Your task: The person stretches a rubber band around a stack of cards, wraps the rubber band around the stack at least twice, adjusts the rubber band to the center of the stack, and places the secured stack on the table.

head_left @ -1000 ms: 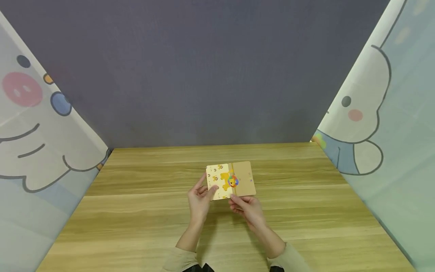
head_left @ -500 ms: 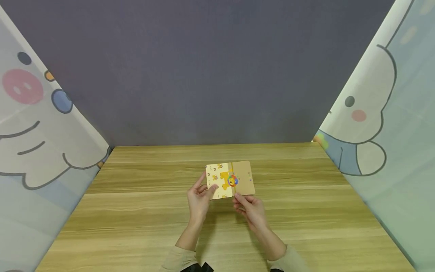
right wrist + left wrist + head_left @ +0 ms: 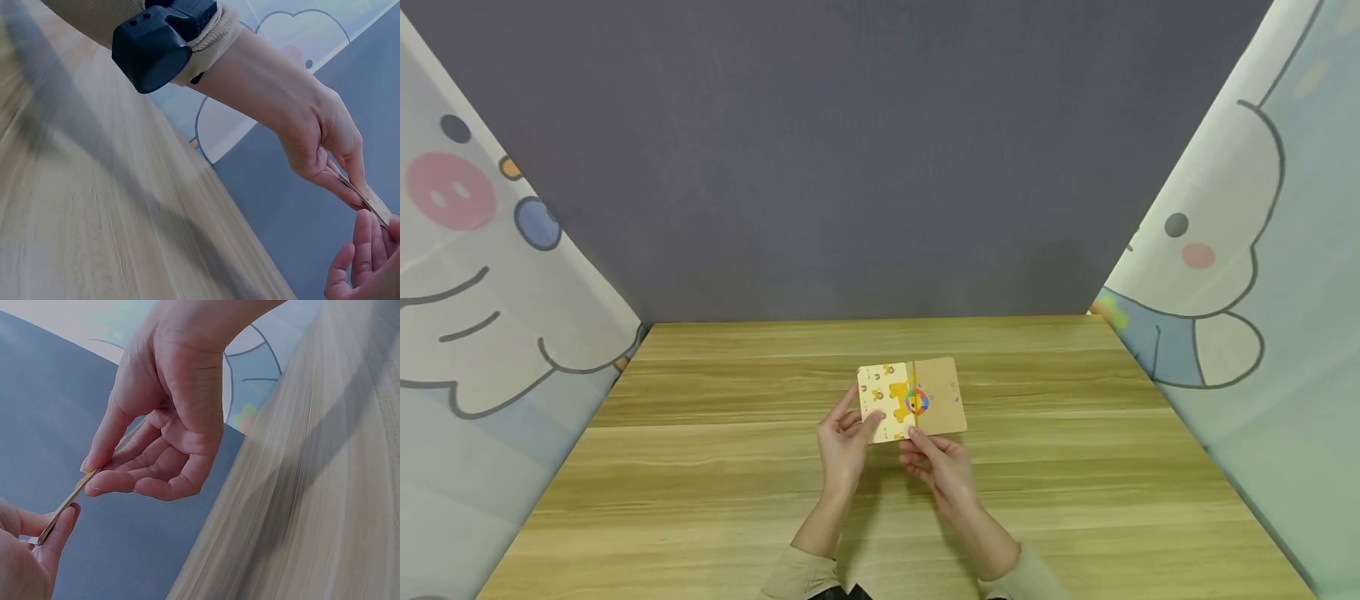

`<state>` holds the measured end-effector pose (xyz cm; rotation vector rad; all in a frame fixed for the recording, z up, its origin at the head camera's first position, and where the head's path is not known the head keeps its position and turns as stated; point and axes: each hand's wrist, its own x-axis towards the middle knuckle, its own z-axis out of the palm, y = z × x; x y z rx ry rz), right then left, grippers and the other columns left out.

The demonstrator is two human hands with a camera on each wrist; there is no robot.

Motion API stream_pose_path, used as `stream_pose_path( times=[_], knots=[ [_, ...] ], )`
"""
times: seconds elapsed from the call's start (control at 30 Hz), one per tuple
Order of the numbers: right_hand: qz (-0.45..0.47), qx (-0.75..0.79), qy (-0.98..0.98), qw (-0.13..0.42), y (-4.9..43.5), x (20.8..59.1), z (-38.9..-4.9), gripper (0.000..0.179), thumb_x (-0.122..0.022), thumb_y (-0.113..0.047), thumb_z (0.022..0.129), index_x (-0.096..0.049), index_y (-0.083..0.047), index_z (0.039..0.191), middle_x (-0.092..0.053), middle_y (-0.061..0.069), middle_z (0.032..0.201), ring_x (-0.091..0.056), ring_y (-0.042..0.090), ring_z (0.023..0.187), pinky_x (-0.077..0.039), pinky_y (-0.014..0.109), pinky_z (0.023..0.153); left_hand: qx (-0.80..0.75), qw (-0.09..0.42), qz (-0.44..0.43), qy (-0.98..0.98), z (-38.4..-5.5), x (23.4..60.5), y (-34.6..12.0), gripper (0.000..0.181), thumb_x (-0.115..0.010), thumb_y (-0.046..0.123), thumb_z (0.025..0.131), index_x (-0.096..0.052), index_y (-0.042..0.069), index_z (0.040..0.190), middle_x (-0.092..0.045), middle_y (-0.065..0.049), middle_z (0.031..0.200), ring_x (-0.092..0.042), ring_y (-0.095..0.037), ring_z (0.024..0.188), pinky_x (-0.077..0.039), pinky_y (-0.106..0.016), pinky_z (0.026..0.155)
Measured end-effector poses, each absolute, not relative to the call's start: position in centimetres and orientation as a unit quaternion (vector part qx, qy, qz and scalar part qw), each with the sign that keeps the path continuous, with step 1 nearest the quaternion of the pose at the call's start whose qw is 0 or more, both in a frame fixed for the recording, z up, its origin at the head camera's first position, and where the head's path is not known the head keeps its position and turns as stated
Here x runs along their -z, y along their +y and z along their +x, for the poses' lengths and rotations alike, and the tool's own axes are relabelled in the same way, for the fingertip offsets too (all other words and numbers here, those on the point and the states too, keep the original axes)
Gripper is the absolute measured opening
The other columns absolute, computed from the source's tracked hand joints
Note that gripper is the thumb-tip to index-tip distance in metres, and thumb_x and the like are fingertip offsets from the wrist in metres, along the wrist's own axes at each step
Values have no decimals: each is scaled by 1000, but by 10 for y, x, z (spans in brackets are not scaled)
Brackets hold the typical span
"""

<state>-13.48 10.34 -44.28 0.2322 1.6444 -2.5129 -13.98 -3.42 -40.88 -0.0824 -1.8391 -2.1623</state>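
Observation:
A thin booklet (image 3: 936,396) is held above the table. Its left part is cream with small animal figures and a lion with a multicoloured mane; the right part is plain tan, with an orange-yellow line near where they meet. My left hand (image 3: 842,446) grips the lower left of it, thumb on the front. At the lower middle edge, my right hand (image 3: 951,471) pinches it between thumb and fingers. The left wrist view shows the booklet edge-on (image 3: 59,511), with the right hand (image 3: 162,419) on it. Right wrist view: the left hand (image 3: 322,134) holds the other end.
The wood-grain table (image 3: 700,467) lies under both hands. A dark grey panel (image 3: 865,167) rises behind it, and cartoon-printed cloths (image 3: 467,300) hang on both sides. A black device (image 3: 153,53) sits on the left wrist.
My right hand slid slightly right along the booklet's lower edge, then back left. The booklet shifted a little to the right overall, with the left hand keeping its grip.

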Motion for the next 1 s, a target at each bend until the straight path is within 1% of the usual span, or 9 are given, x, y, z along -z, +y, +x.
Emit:
stream_pose_path(
  times=[0.2,0.3,0.37,0.43,0.47,0.53,0.67,0.83,1.0],
  knots=[
    [58,816,568,90,111,442,-133,14,-62,-15,84,-65,-1,86,-67,5,76,-62,14,66,-52,27,66,756,146,-13,-638,-140,407,-32,53,-62,-11,76,-43,-8,125,-60,-30,84,-64,-24,64,-54,-26,61],
    [39,798,592,101,117,440,-130,17,-62,-14,84,-64,1,92,-66,7,81,-62,14,68,-52,28,68,756,143,-17,-638,-142,410,-34,53,-63,-10,76,-43,-8,125,-60,-30,81,-59,-13,52,-52,-19,54],
    [17,788,605,111,122,440,-128,21,-61,-15,84,-62,2,96,-66,8,84,-62,14,70,-52,28,69,756,139,-18,-639,-145,415,-35,53,-63,-9,76,-43,-7,125,-60,-29,76,-51,-7,43,-48,-15,46],
    [-13,776,620,118,128,439,-125,27,-61,-17,84,-60,5,100,-65,10,87,-61,15,72,-52,28,69,754,139,-17,-642,-148,420,-36,54,-64,-8,75,-44,-5,125,-59,-28,71,-42,-4,38,-42,-12,40],
    [-28,769,628,118,130,439,-124,28,-61,-18,84,-60,5,100,-65,9,87,-62,15,73,-52,29,69,753,139,-18,-642,-149,423,-37,54,-65,-7,75,-44,-5,125,-59,-27,70,-41,-3,37,-42,-12,40],
    [-69,752,645,113,135,439,-123,30,-61,-19,85,-59,6,101,-65,10,88,-62,17,74,-53,32,69,750,142,-18,-645,-151,427,-37,54,-65,-6,75,-45,-4,125,-60,-26,71,-41,-3,37,-42,-12,41],
    [-125,703,695,92,143,433,-122,30,-62,-20,84,-61,6,100,-65,15,90,-62,21,77,-53,38,69,746,153,-22,-647,-151,430,-36,54,-66,-5,75,-45,-3,125,-62,-25,78,-54,-7,47,-51,-17,52],
    [-153,646,742,92,152,419,-125,27,-63,-17,83,-62,5,99,-63,19,94,-61,16,78,-53,30,68,745,154,-27,-649,-150,432,-36,54,-66,-6,75,-45,-5,124,-62,-27,81,-62,-13,58,-53,-24,62],
    [-202,609,764,66,160,402,-132,24,-62,-12,84,-61,7,99,-63,20,93,-61,14,78,-52,26,68,745,150,-33,-649,-150,433,-35,53,-65,-6,75,-45,-5,124,-62,-28,82,-62,-12,59,-53,-23,62]
  ],
)
